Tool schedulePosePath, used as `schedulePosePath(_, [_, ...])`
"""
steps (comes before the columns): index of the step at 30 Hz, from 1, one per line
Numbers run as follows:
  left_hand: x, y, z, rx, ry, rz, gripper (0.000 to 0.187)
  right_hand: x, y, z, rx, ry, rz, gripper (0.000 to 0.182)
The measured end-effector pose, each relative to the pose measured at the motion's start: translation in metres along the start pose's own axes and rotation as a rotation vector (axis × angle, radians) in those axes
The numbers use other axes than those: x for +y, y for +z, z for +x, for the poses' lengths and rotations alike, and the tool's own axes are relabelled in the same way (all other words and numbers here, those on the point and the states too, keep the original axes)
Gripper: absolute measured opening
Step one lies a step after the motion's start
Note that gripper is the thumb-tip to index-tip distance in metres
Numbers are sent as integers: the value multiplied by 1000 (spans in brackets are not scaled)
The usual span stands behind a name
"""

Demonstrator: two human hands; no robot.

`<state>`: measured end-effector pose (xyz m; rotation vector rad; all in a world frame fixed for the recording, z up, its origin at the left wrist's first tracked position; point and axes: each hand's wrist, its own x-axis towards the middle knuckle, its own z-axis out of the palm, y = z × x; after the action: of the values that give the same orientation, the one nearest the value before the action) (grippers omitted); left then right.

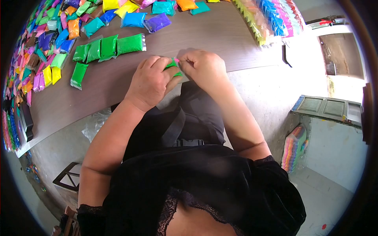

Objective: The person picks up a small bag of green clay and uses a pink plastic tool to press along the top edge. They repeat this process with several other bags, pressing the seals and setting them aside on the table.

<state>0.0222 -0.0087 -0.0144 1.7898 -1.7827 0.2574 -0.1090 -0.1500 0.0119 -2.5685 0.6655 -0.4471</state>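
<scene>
My left hand (150,80) is closed around a small green packet (173,67) at the table's front edge. Most of that packet is hidden by the fingers. Curled in a pinch, my right hand (204,67) meets the packet's right end; its fingertips are partly hidden. Just beyond my left hand lies a row of similar green packets in clear wrappers, the nearest being a green packet (131,43). One more green packet (79,76) rests apart, below the row's left end.
A heap of packets in many colours (47,39) covers the table's left side. A purple packet (157,23) and a blue packet (134,19) lie farther back. Strips of colourful packets (271,19) stand at the far right. A grey-green cabinet (332,133) is on the right.
</scene>
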Motion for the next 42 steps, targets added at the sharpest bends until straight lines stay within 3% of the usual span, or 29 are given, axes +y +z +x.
schedulePosePath(8, [0,0,0,5,3,7,20,3,4,4,24,-52,-4,10])
schedulePosePath(14, [-1,-3,1,-3,2,-44,25,-15,3,3,14,-126,-301,5])
schedulePosePath(20, [-1,-1,-2,-4,-11,-24,20,-20,5,0,-25,-83,-395,6])
schedulePosePath(23, [-3,4,-4,13,-5,-14,21,-14,4,-1,16,60,-436,8])
schedulePosePath(25, [-3,4,-4,20,-1,-6,21,-11,-1,-5,96,21,-195,13])
schedulePosePath(28, [0,2,0,38,-25,-48,24,-8,1,-5,45,-62,-114,17])
schedulePosePath(31, [1,0,-1,8,-11,-5,18,1,5,5,85,26,-301,17])
schedulePosePath(35, [0,-1,-1,-5,-12,-12,17,-2,1,5,61,111,-302,16])
schedulePosePath(37, [-1,-3,1,-19,6,-35,18,-3,15,-7,37,-123,-310,21])
schedulePosePath(39, [3,-4,3,14,-3,-49,21,11,4,-8,51,-93,-311,22])
schedulePosePath(42, [5,-3,2,34,4,-2,19,60,-31,-12,-17,367,-601,28])
